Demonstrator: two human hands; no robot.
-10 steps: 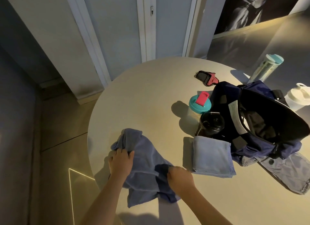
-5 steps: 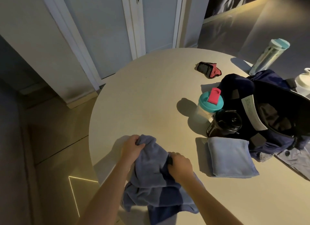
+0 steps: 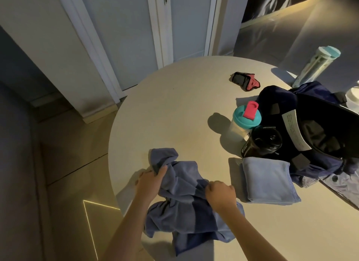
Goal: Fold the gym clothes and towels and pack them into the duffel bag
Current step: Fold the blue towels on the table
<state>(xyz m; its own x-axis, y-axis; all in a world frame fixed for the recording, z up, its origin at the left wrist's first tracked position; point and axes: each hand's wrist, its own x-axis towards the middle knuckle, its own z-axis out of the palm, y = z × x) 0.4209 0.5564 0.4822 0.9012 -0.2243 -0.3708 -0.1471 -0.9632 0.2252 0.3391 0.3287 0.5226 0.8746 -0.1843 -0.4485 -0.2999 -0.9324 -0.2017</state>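
Note:
A crumpled blue towel (image 3: 182,208) with darker stripes lies at the near left edge of the round table (image 3: 174,109), part of it hanging over the rim. My left hand (image 3: 150,180) grips its upper left part. My right hand (image 3: 220,193) grips a bunch of it near the middle. A folded light-blue towel (image 3: 269,180) lies to the right, beside the open navy duffel bag (image 3: 314,132). A pale garment (image 3: 347,186) sticks out from under the bag.
A teal-lidded shaker (image 3: 243,122) and a black bottle (image 3: 261,142) stand against the bag's left side. A red-and-black glove (image 3: 245,81) lies further back. A tall clear bottle (image 3: 315,66) stands behind the bag. Doors and floor lie beyond the table's left edge.
My hands have bunched the striped towel and drawn it toward the table's near edge, so more of it hangs over the rim. The camera view has shifted a little.

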